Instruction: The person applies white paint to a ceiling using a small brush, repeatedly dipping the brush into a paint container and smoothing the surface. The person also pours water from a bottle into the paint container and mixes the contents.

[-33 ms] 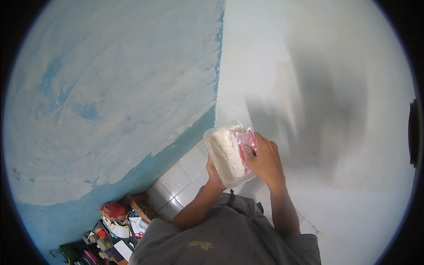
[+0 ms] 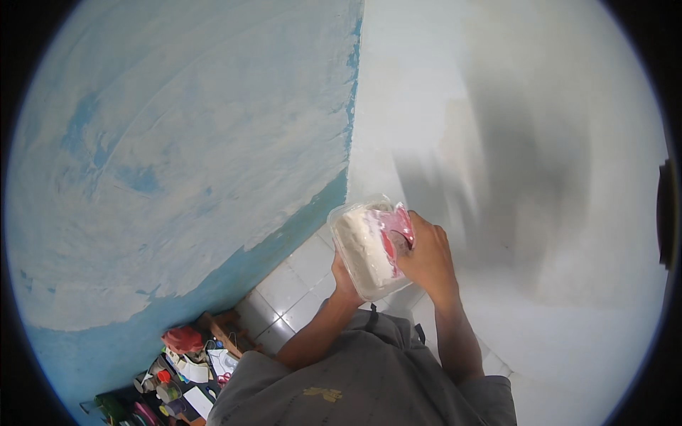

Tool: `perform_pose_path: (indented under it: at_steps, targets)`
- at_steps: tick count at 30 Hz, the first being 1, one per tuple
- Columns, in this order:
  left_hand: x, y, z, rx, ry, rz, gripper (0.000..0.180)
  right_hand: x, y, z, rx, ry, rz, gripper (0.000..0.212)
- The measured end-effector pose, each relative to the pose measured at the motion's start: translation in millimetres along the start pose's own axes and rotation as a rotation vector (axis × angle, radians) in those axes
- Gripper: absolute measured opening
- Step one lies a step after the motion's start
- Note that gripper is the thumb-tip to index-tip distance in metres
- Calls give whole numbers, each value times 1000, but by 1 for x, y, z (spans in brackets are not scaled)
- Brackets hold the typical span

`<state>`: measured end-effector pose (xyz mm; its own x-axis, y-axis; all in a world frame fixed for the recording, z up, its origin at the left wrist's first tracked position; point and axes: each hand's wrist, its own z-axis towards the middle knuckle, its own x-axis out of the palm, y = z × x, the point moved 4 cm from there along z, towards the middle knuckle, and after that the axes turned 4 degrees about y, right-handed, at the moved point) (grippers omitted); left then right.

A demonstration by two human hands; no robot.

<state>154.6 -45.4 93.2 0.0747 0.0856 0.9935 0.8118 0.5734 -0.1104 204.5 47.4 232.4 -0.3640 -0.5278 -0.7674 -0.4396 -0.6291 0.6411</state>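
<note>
In front of my body, my left hand [image 2: 344,279] supports a clear plastic tub [image 2: 382,292] from its left side and underneath. Most of its fingers are hidden by the tub. Off-white putty [image 2: 362,245] fills much of the tub, its surface smeared and uneven. My right hand [image 2: 430,257] is closed round a red putty scraper [image 2: 399,226] at the tub's right side. White paste coats parts of the scraper, and its lower edge meets the putty.
On the left, a blue wall [image 2: 270,268] carries broad whitish smears, meeting a white wall [image 2: 419,85] at the corner. White floor tiles [image 2: 291,287] show below. At lower left, a dark table [image 2: 186,376] bears jars, papers, scissors and a red cloth-like bundle [image 2: 182,339], beside a wooden piece [image 2: 224,332].
</note>
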Motion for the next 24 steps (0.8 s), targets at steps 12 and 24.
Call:
perform_pose_path:
  at_steps: [12, 24]
  targets:
    - [-12, -12, 10, 32, 51, -35, 58, 33, 13, 17, -133, 43, 94, 25]
    - [-26, -18, 12, 59, -43, 77, 64, 43, 18, 19, -229, 105, 5, 33]
